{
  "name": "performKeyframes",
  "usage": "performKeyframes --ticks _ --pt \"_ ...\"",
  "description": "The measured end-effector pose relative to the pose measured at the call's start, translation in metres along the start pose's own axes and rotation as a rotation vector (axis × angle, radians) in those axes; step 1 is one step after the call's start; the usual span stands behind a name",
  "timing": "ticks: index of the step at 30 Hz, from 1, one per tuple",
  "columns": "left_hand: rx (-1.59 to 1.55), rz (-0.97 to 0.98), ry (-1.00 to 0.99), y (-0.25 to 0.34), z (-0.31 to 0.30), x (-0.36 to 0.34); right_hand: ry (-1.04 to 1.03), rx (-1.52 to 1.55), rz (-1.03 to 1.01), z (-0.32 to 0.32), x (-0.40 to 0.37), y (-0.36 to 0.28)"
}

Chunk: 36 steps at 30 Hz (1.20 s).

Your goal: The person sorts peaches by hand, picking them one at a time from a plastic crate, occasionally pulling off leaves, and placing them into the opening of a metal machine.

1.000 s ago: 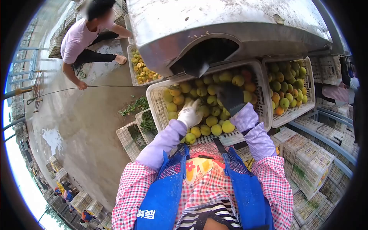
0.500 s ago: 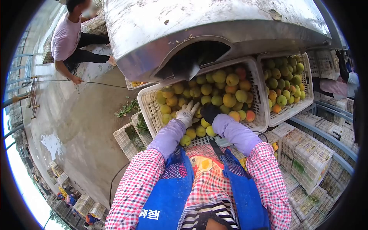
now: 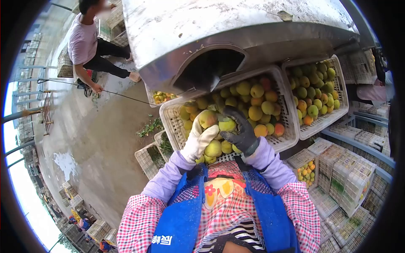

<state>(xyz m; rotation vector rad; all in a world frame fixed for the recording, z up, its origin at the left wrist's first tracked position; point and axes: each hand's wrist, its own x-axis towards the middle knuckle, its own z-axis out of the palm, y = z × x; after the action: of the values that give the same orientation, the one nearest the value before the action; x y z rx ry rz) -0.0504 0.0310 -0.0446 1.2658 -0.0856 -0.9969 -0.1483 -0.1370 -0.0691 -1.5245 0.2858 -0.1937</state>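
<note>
**Two gloved hands, one peach each, over a full crate**

- Hands: two. The left hand (image 3: pixel 201 137), in a white glove, has its fingers curled round the blushed peach (image 3: pixel 207 118) and lifts it clear of the heap. The right hand (image 3: pixel 239 131), in a dark glove, closes its fingers over the green-yellow peach (image 3: pixel 227 125), just beside the other fruit.
- Both peaches are held above the near edge of the middle crate (image 3: pixel 169 119). It is white, slatted and piled with fruit too many to count.
- Fruit crates at the machine: three. These are the middle crate, the right crate (image 3: pixel 340 99) touching its side, and the left crate (image 3: pixel 161 97), half hidden.
- Metal machine (image 3: pixel 236 25): one, with one dark chute mouth (image 3: pixel 209 67) over the middle crate.
- Other people: one co-worker (image 3: pixel 86 40), far left, with a hand on a thin rod (image 3: pixel 122 95).
</note>
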Motion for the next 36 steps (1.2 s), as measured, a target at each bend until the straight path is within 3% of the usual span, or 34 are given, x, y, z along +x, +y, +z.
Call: performKeyframes --ticks 2,6,9,14,17,19,21,22,24,26,30,33,34,36 --pt "0.007 0.079 0.046 0.020 0.007 -0.004 0.180 0.081 -0.052 0.016 0.007 -0.024" --pt "-0.127 0.158 0.062 0.037 0.001 -0.009 0.268 -0.444 -0.354 0.011 0.025 -0.063" --pt "-0.175 0.117 0.107 0.037 -0.009 -0.014 0.314 -0.536 -0.456 0.015 0.053 -0.076" --pt "-0.179 0.094 0.137 0.039 -0.016 -0.023 0.388 -0.932 -0.590 0.024 0.108 -0.042" --pt "-0.179 0.093 0.156 0.040 -0.022 -0.020 0.475 -1.019 -0.713 0.031 0.138 -0.022" --pt "-0.147 0.105 0.160 0.040 -0.023 -0.022 -0.144 -1.329 0.030 0.015 0.138 -0.006" --pt "-0.066 0.152 0.156 0.049 -0.020 -0.016 -0.225 -1.249 0.216 0.016 0.148 -0.008" --pt "-0.049 0.174 0.133 0.053 -0.021 -0.013 0.010 -1.069 0.020 0.032 0.164 -0.048" --pt "0.000 0.204 0.151 0.060 -0.017 -0.014 0.110 -0.700 -0.214 0.035 0.159 -0.084" --pt "-0.068 0.252 0.151 0.065 -0.007 -0.015 -0.154 -0.357 -0.304 0.018 0.114 -0.092" --pt "0.253 0.260 0.071 0.072 -0.007 -0.012 -0.320 -0.370 -0.288 0.012 0.067 -0.070" --pt "0.128 0.156 -0.065 0.074 -0.010 -0.017 -0.348 -0.386 -0.242 -0.002 0.056 -0.075" --pt "0.420 0.250 -0.103 0.075 -0.018 -0.014 -0.349 -0.461 -0.263 -0.003 0.053 -0.078" --pt "0.559 0.191 -0.176 0.095 -0.020 -0.016 -0.337 -0.576 -0.296 -0.004 0.050 -0.080"
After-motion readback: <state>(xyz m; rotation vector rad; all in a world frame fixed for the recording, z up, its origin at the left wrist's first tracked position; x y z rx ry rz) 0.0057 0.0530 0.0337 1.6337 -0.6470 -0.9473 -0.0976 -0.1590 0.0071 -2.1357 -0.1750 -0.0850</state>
